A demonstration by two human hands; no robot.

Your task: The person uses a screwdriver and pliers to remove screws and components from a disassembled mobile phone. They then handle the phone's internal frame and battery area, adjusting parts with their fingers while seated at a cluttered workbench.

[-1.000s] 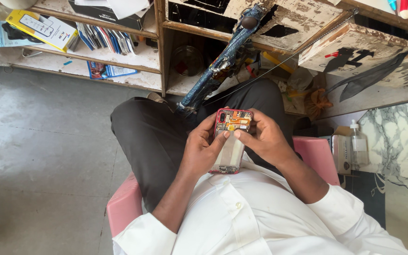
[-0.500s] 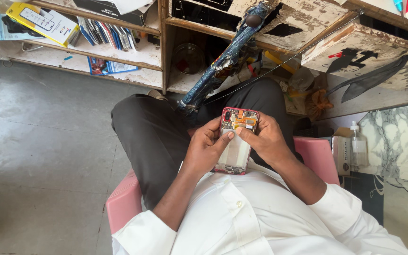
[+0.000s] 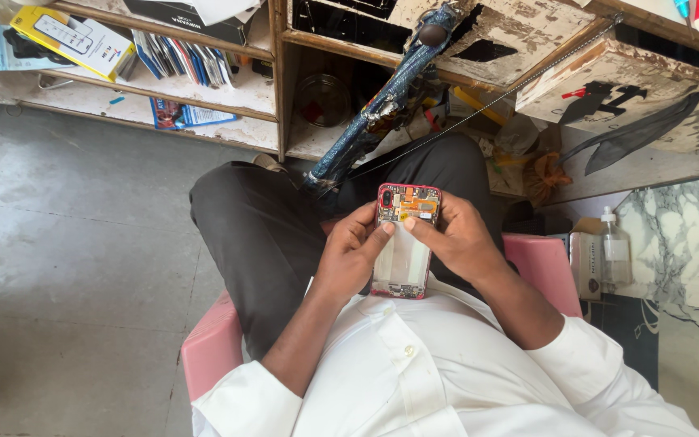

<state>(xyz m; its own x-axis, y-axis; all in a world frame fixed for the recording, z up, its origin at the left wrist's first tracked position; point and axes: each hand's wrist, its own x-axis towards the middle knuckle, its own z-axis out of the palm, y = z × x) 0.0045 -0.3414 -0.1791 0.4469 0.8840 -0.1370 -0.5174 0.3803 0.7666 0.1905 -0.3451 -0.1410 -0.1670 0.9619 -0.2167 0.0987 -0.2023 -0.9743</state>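
Left hand [image 3: 351,259] curled around the left edge of an opened phone [image 3: 404,243], thumb laid across its pale middle panel. Right hand [image 3: 456,239] clasping the right edge of the same phone, thumb tip meeting the left thumb over the panel, just below the exposed circuit board. Phone held upright above the lap, red-rimmed, back cover off, orange and dark parts at its top end, lower end close to the white shirt [image 3: 446,372]. Beneath the phone, dark trousers [image 3: 260,235] and a pink stool [image 3: 212,352]. Just beyond the phone's top, a blue wrapped pole [image 3: 382,105] leaning up towards wooden shelves [image 3: 277,81]. Far left of the phone, on those shelves, a yellow box [image 3: 74,40]. Right of the phone, past the stool's edge, a clear pump bottle [image 3: 613,247] beside a marble surface [image 3: 681,243].
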